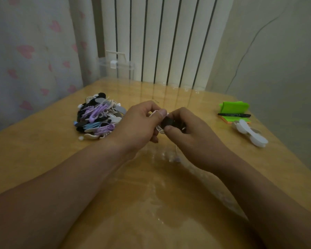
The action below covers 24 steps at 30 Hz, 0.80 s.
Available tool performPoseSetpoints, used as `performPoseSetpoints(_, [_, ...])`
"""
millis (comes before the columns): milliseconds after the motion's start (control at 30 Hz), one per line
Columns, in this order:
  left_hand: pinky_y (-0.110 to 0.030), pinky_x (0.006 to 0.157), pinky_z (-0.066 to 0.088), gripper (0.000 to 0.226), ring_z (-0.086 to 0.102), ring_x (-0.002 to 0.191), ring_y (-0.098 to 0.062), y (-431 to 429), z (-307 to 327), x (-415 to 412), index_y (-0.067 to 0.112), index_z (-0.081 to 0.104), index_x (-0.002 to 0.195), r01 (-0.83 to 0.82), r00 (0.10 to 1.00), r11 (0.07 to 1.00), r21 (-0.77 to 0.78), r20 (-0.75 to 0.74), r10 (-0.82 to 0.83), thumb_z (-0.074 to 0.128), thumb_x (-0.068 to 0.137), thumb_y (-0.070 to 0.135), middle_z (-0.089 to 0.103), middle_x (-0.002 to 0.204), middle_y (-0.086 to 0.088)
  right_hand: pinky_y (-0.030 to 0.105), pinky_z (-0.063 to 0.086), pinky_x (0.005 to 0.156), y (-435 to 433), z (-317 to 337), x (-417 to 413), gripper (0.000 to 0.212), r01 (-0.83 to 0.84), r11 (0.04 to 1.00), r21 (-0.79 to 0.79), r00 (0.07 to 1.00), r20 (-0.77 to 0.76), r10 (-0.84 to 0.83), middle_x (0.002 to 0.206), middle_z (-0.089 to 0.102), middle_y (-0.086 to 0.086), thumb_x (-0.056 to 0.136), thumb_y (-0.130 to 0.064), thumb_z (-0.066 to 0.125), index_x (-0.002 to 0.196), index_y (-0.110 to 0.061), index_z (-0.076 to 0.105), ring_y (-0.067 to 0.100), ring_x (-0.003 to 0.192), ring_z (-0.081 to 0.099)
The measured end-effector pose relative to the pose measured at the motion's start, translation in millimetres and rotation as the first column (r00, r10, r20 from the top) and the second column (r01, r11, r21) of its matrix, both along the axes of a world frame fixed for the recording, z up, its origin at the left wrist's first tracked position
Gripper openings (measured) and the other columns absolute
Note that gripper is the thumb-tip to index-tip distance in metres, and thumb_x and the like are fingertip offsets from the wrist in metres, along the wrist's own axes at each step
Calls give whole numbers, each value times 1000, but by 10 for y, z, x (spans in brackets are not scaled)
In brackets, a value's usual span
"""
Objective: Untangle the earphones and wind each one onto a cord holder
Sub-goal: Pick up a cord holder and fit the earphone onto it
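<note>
Above the middle of the wooden table [43, 150], both hands meet around a black cord holder [167, 122] with a white earphone cord [158, 129] looped on it. My left hand [142, 123] pinches the white cord at the holder's left side, thumb on top. The black holder is gripped from the right by my right hand [188, 132]. A loose end of the cord hangs down to an earbud [177, 159] near the table. To the left lies a pile of wound earphones [99, 116] in purple, blue, white and black.
Two white cord holders [250, 133] lie at the right, beside a black marker [234, 115] on green sticky notes [234, 108]. A clear plastic box [117, 70] stands at the table's far edge in front of a radiator. A heart-patterned curtain hangs on the left.
</note>
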<state>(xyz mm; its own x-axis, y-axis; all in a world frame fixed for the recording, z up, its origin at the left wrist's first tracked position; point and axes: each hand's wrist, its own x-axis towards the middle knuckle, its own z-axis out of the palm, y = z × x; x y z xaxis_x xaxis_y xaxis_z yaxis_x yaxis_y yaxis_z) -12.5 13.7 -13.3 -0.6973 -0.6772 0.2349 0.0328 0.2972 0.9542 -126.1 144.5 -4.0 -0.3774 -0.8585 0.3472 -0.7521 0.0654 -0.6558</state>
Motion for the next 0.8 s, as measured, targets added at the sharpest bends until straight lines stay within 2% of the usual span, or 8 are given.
performPoseSetpoints(133, [-26, 61, 52, 18, 57, 67, -12, -52, -18, 15, 18, 70, 101, 6, 999, 1000, 30, -33, -5, 58, 107, 29, 67, 90, -11, 47, 58, 91, 110, 79, -77, 29, -132, 985, 107, 988, 93, 122, 114, 65, -9, 101, -33, 53, 130, -37, 54, 21, 104, 64])
performPoseSetpoints(233, [-26, 61, 52, 17, 57, 71, -15, -88, 3, 29, 18, 69, 100, 42, 998, 995, 90, -44, -38, 58, 107, 28, 67, 91, -11, 42, 55, 99, 181, 184, -166, 31, -208, 966, 155, 973, 131, 188, 122, 67, -13, 107, -38, 50, 138, -38, 55, 9, 110, 65])
performPoseSetpoints(300, [-25, 62, 52, 18, 57, 73, -16, -82, 9, 38, 18, 70, 101, 58, 998, 995, 81, -27, -56, 58, 107, 29, 67, 92, -11, 35, 58, 94, 186, 206, -179, 33, -211, 965, 158, 977, 80, 200, 120, 70, -12, 105, -39, 53, 137, -32, 59, 8, 108, 67])
performPoseSetpoints(367, [-24, 60, 53, 18, 58, 69, -13, -58, 13, 42, 17, 70, 102, 51, 999, 998, 32, -5, -51, 57, 107, 29, 66, 90, -11, 29, 60, 82, 164, 198, -154, 33, -174, 978, 118, 983, 78, 166, 108, 73, -11, 96, -43, 60, 126, -27, 63, 7, 98, 70])
performPoseSetpoints(500, [-23, 53, 52, 17, 59, 62, -12, -2, 10, 37, 24, 71, 100, -13, 998, 978, -209, 59, 26, 58, 106, 33, 64, 80, -5, 21, 58, 67, 130, 180, -125, 43, -89, 994, 57, 995, 59, 86, 93, 73, -13, 74, -56, 67, 105, -26, 63, 5, 85, 70])
performPoseSetpoints(633, [-24, 53, 53, 14, 62, 65, -16, 25, 13, 41, 30, 72, 99, -7, 999, 950, -311, 38, 20, 60, 105, 32, 68, 87, -2, 36, 62, 76, 90, 145, -115, 55, 42, 999, 24, 999, -5, -42, 97, 70, -10, 67, -61, 80, 105, -33, 54, 7, 85, 69])
performPoseSetpoints(700, [-22, 54, 51, 14, 61, 67, -12, 37, 27, 52, 29, 74, 99, 24, 1000, 955, -296, -4, -26, 61, 104, 29, 71, 88, 2, 37, 63, 76, 75, 121, -80, 62, 51, 999, -10, 999, 3, -51, 100, 67, -13, 63, -64, 80, 110, -35, 51, 6, 86, 68])
performPoseSetpoints(800, [-25, 52, 49, 15, 57, 60, -12, 47, 38, 60, 26, 76, 101, 60, 995, 959, -277, -59, -79, 62, 104, 24, 71, 86, 0, 35, 64, 73, 80, 114, -55, 58, 33, 996, -79, 998, 57, -29, 101, 68, -11, 69, -59, 81, 111, -34, 51, 7, 87, 71])
